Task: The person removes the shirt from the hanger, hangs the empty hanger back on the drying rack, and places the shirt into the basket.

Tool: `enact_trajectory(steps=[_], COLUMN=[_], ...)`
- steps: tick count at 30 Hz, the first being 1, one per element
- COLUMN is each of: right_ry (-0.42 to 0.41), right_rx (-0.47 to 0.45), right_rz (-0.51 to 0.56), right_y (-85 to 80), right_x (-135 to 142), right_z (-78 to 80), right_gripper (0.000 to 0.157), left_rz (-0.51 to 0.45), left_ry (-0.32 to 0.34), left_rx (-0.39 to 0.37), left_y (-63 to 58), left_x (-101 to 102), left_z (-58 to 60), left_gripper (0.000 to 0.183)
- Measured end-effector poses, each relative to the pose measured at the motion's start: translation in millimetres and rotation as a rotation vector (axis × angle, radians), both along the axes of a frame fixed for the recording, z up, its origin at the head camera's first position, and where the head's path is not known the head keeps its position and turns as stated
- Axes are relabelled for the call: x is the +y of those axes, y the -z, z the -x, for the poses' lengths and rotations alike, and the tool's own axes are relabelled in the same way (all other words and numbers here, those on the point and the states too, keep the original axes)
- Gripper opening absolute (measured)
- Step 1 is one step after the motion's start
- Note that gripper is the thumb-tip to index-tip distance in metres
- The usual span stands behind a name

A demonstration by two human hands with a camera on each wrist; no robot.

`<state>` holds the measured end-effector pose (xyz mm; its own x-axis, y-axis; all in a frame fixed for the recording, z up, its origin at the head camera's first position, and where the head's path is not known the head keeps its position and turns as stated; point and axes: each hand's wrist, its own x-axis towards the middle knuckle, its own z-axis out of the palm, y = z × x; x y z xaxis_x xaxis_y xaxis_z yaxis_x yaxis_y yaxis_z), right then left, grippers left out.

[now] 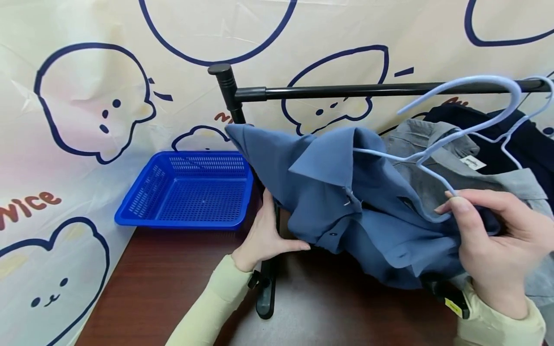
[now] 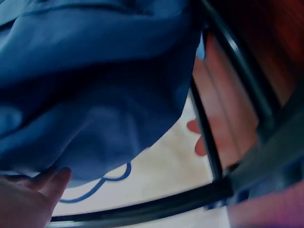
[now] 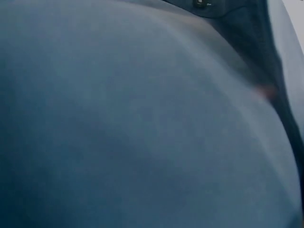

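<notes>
A blue buttoned shirt (image 1: 324,173) hangs bunched in front of the rack, its collar and shoulder spread toward the left. The light-blue hanger (image 1: 450,139) runs into the collar, hook upward and in front of the rail. On the right, my right hand (image 1: 502,235) pinches the hanger's arm between thumb and index finger, close to the shirt's edge. My left hand (image 1: 266,233) is at the shirt's left lower side, thumb stretched out below the cloth. In the left wrist view its fingertips (image 2: 59,183) touch the fabric. Shirt cloth (image 3: 142,123) fills most of the right wrist view.
A black rack with a horizontal rail (image 1: 329,92) crosses behind the shirt, its foot (image 1: 265,302) on the brown table (image 1: 173,283). A blue plastic basket (image 1: 182,223) sits at the left. Behind my right hand hang a grey shirt (image 1: 409,139) and dark clothing (image 1: 459,115).
</notes>
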<state>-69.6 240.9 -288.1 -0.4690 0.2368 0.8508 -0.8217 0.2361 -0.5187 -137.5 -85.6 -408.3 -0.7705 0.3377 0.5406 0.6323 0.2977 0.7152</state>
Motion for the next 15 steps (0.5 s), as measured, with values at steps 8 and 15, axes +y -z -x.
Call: enact_trajectory(steps=[8, 15], right_ry=[-0.141, -0.177], right_rx=[0.115, 0.139], right_rz=[0.134, 0.249], right_y=[-6.8, -22.0], right_x=[-25.2, -56.1], right_z=[6.3, 10.5], right_gripper=[0.025, 0.030], left_rz=[-0.041, -0.167], left_ry=[0.190, 0.136], left_rx=[0.040, 0.262], left_y=[-10.3, -44.1], left_x=[22.5, 31.9], left_z=[-8.1, -22.4], left_gripper=[0.118, 0.048])
